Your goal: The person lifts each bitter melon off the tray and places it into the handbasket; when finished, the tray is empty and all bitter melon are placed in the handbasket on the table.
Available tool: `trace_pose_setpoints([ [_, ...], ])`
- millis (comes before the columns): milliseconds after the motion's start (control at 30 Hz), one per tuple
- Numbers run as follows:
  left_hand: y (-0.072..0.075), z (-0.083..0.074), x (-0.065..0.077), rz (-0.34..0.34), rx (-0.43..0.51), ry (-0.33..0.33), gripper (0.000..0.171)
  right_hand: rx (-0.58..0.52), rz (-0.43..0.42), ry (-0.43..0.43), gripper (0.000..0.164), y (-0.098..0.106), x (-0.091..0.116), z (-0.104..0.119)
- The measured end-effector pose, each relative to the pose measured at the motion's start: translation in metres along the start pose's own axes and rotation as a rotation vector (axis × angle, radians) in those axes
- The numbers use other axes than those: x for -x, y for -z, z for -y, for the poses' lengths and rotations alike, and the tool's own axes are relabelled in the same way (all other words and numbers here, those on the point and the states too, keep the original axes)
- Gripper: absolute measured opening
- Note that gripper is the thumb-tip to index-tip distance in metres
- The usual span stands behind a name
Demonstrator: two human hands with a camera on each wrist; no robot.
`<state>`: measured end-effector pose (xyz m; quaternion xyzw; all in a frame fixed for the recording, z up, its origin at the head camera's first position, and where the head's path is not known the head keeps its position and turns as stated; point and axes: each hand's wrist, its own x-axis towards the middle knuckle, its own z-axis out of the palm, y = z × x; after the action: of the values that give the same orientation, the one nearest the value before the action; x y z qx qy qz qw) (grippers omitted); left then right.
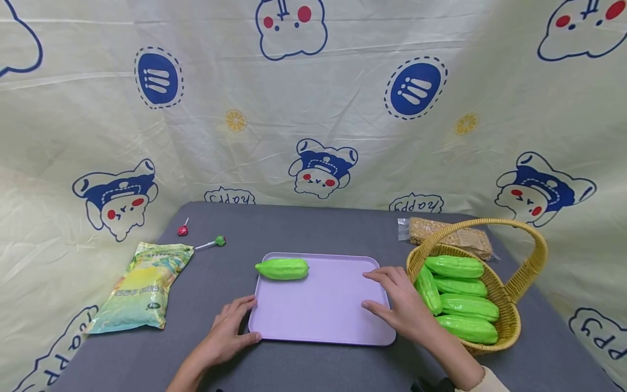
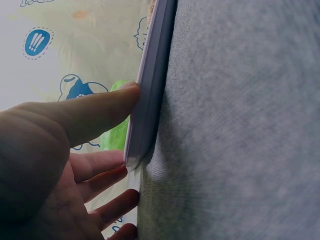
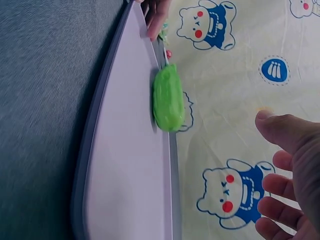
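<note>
A shallow lilac tray (image 1: 323,310) lies flat on the table. On its back left part rests a ridged green vegetable with a pointed end, like a bitter melon (image 1: 283,269). My left hand (image 1: 224,333) touches the tray's near left corner, thumb at the front rim and fingers by the left side; in the left wrist view the thumb (image 2: 107,102) lies against the rim. Over the tray's right side hovers my right hand (image 1: 404,305), thumb and fingers spread, holding nothing. Just right of it stands a yellow wicker basket (image 1: 511,321) holding several similar green vegetables (image 1: 470,306).
A plump green-yellow packet (image 1: 142,288) lies at the left of the grey table (image 1: 323,226). Behind it are a red lollipop (image 1: 183,230) and a green lollipop (image 1: 220,240). A clear bag of tan grains (image 1: 453,235) sits behind the basket, whose tall handle (image 1: 536,256) arches up.
</note>
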<state>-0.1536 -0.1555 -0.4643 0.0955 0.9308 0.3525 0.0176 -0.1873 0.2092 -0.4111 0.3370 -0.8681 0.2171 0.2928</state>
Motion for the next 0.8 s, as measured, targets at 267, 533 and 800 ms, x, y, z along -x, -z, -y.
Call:
trace_pose_setpoints([
  [267,0.001,-0.002,-0.001,0.009,0.005,0.012,0.066,-0.030,0.048,-0.008,0.053,-0.023,-0.018,0.006],
  [533,0.000,0.000,-0.001,0.003,0.001,0.010,0.066,-0.044,0.116,-0.040,0.050,-0.046,-0.034,0.014],
  [800,0.000,0.000,0.000,0.001,-0.003,0.001,0.066,-0.059,0.185,-0.104,0.048,-0.070,-0.047,0.018],
])
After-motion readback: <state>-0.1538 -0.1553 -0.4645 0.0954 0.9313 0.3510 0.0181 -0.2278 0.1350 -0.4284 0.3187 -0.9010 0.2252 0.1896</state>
